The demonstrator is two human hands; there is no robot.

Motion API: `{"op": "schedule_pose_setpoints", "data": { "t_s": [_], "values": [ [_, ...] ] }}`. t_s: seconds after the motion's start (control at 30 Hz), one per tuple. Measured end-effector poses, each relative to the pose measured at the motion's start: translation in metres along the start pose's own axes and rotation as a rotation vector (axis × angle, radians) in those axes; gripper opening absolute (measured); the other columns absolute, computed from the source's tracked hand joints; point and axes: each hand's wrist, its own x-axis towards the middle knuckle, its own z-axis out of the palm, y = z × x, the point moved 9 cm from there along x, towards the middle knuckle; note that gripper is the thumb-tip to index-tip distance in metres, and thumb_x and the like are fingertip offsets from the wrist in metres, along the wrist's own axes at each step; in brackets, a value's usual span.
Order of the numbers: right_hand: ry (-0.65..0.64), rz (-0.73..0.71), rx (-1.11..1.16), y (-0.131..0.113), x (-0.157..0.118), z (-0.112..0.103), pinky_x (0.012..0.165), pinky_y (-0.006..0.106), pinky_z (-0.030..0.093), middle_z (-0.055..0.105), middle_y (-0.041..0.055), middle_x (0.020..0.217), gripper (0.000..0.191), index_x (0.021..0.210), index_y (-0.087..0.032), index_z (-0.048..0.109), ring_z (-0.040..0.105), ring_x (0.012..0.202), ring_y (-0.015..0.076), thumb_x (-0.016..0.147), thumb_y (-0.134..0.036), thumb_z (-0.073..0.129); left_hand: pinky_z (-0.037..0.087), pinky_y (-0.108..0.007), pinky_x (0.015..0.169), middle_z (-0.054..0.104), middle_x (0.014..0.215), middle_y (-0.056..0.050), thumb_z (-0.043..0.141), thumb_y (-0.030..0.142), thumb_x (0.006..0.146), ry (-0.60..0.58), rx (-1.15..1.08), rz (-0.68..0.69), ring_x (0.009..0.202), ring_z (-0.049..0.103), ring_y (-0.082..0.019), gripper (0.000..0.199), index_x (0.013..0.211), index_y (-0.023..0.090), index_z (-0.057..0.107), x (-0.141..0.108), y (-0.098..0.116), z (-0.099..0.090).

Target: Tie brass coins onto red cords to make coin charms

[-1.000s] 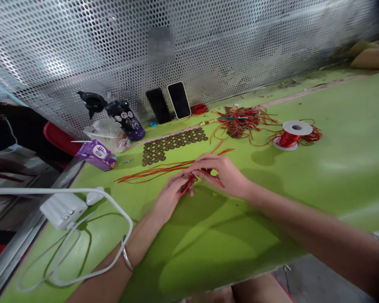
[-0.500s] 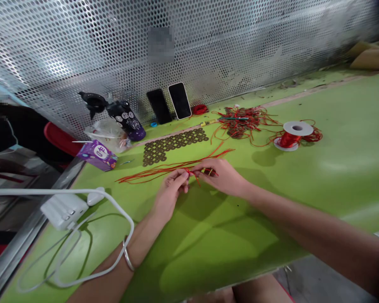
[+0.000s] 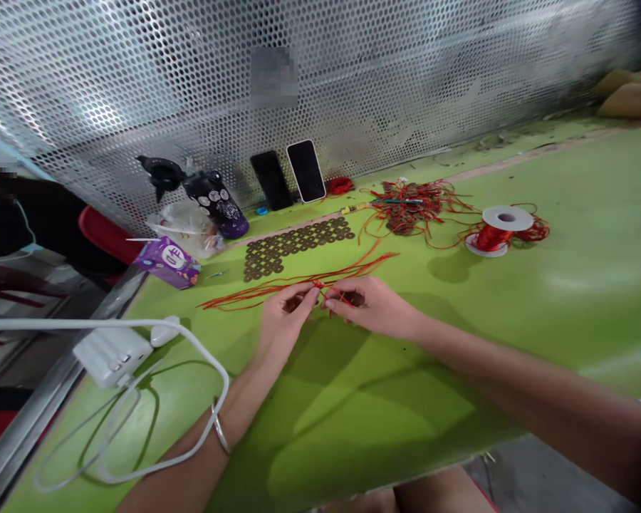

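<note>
Held cord (image 3: 319,285) inside table edge (image 3: 432,467)

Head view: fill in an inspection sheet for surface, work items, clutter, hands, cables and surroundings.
Surface: green table, dark specks.
Work items: red cord between the hands; loose red strands, brown discs in rows, spool, tangled pile beyond.
Clutter: purple box, black bottle, two phones.
Hands: left hand and right hand both pinch the cord.
Cables: white cable looped, overlapping left forearm in view.
Surroundings: perforated metal panel behind table.
</note>
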Motion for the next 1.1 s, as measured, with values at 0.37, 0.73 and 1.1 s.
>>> {"op": "schedule_pose_setpoints", "data": {
  "t_s": [0.37, 0.73, 1.1],
  "values": [
    [0.151, 0.074, 0.587, 0.01, 0.003, -0.011, 0.058, 0.025, 0.05, 0.062, 0.0042, 0.088, 0.023, 0.075, -0.017, 0.066, 0.056, 0.056, 0.0078, 0.075, -0.039, 0.067, 0.037, -0.02, 0.045, 0.06, 0.052, 0.003, 0.073, 0.037, 0.071, -0.027, 0.074, 0.034, 0.045, 0.049, -0.009, 0.024, 0.085, 0.017, 0.071, -0.003, 0.0, 0.0],
    [0.248, -0.033, 0.345, -0.001, -0.001, -0.023, 0.052, 0.024, 0.044, 0.062, 0.0047, 0.084, 0.021, 0.079, -0.016, 0.066, 0.052, 0.058, 0.0091, 0.082, -0.035, 0.06, 0.039, -0.021, 0.048, 0.06, 0.053, 0.002, 0.073, 0.039, 0.071, 0.035, 0.057, 0.043, 0.048, 0.05, -0.009, 0.025, 0.083, 0.017, 0.074, -0.003, 0.005, -0.005],
    [0.22, -0.137, 0.149, -0.02, -0.008, -0.021, 0.048, 0.02, 0.042, 0.064, 0.0024, 0.071, 0.015, 0.078, -0.015, 0.068, 0.051, 0.052, 0.0076, 0.083, -0.027, 0.06, 0.038, -0.021, 0.047, 0.063, 0.058, 0.001, 0.078, 0.04, 0.063, 0.084, 0.041, 0.052, 0.048, 0.049, -0.009, 0.028, 0.079, 0.017, 0.073, -0.002, 0.004, -0.008]
  ]
}}
